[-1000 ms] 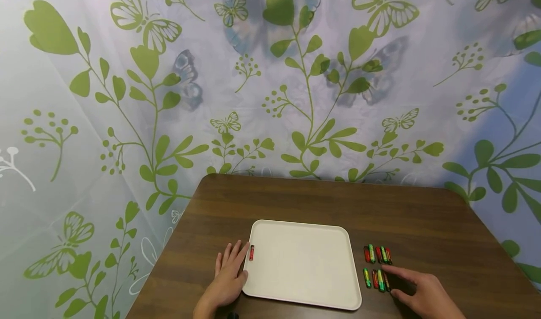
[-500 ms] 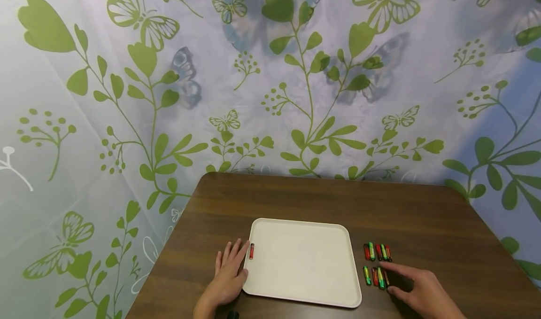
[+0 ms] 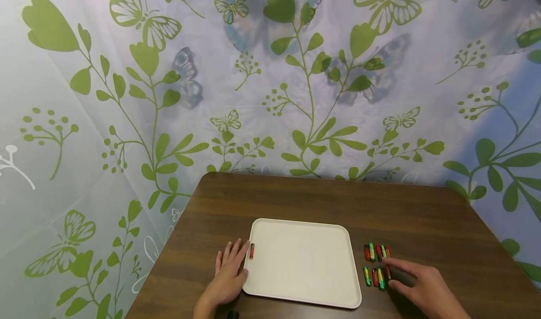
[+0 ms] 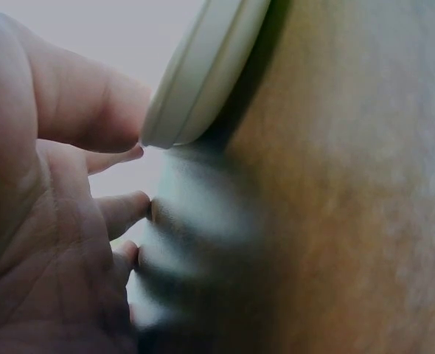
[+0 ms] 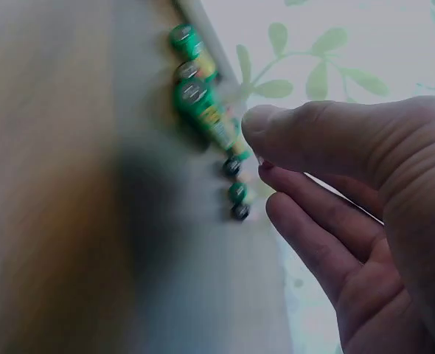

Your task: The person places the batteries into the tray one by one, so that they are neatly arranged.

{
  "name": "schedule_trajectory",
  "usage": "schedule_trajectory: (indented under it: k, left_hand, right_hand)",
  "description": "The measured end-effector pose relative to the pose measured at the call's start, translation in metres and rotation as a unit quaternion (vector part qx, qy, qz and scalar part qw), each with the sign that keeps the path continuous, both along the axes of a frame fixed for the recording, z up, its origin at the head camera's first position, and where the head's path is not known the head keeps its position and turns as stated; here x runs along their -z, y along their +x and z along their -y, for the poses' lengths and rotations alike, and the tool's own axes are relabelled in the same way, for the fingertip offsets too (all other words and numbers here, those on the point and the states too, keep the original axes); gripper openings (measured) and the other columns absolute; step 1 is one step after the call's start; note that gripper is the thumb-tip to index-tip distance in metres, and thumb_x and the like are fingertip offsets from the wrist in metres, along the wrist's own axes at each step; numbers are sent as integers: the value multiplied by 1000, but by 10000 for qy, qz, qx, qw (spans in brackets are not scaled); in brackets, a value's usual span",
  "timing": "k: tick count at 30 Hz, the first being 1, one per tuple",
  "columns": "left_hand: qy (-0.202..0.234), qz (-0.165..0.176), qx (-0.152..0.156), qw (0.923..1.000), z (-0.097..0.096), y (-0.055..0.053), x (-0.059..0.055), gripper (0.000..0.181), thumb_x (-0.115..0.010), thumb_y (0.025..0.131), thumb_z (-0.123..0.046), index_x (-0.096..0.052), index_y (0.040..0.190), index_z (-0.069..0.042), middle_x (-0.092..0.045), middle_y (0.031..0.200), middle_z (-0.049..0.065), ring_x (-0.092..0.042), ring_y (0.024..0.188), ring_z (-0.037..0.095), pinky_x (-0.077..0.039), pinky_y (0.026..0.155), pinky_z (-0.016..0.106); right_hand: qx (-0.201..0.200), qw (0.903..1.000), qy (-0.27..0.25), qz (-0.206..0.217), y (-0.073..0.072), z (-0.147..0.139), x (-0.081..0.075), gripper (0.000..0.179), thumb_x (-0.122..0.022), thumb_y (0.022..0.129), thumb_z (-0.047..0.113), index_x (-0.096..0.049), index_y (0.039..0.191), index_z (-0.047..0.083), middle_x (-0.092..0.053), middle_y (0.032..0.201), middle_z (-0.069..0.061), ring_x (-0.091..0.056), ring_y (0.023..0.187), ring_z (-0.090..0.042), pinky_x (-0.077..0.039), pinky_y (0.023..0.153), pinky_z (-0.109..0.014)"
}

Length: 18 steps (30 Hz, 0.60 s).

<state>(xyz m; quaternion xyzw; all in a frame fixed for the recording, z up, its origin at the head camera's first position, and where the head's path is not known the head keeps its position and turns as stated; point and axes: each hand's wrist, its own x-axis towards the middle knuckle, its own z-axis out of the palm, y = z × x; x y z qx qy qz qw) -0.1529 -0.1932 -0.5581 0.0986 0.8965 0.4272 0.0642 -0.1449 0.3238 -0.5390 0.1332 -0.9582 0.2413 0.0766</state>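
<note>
The little red and green batteries (image 3: 376, 265) lie in two short rows on the brown table (image 3: 422, 215), just to the right of the white tray (image 3: 302, 262). The right hand (image 3: 422, 288) reaches over the near row, its fingers (image 5: 306, 221) loosely bent, the thumb close to one battery but not gripping it. One red battery (image 3: 251, 251) lies inside the tray by its left edge. The left hand (image 3: 228, 274) rests flat, fingers straight, touching that edge
</note>
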Motion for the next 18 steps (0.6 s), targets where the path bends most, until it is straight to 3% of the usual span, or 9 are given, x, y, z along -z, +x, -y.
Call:
schedule_trajectory:
  k: [5,8,12,18]
  left_hand:
    - [-12,10,-6,10000,0,1,-2,72,-58,101,-4,-39,170,-7,-22,179,30,0,167,56,14,126,75]
    - [18,-26,11,10000,0,0,-2,72,-58,101,-4,-39,170,-6,-22,178,31,0,166,58,14,125,76]
    - [114,-91,26,9999,0,0,-1,72,-58,100,-4,-40,169,-5,-22,178,33,-1,166,59,14,125,76]
    - [225,-167,63,9996,2,0,0,72,-57,100,-6,-38,169,-4,-22,176,36,0,165,61,17,124,75]
  right_hand:
    - [-125,9977,-216,-630,-11,18,-12,53,-101,75,24,-83,125,23,-85,113,1,-76,101,-1,-64,75,-29]
    - [-251,9952,-354,-877,-20,33,-19,53,-101,76,21,-83,126,22,-85,112,3,-79,99,-8,-65,75,-32]
    - [-443,9922,-469,-1070,-32,55,-28,53,-99,77,16,-82,127,20,-85,115,4,-82,100,-18,-66,78,-36]
    - [-714,9893,-775,-1006,-48,89,-36,53,-96,80,10,-81,131,19,-84,121,4,-81,107,-19,-65,78,-35]
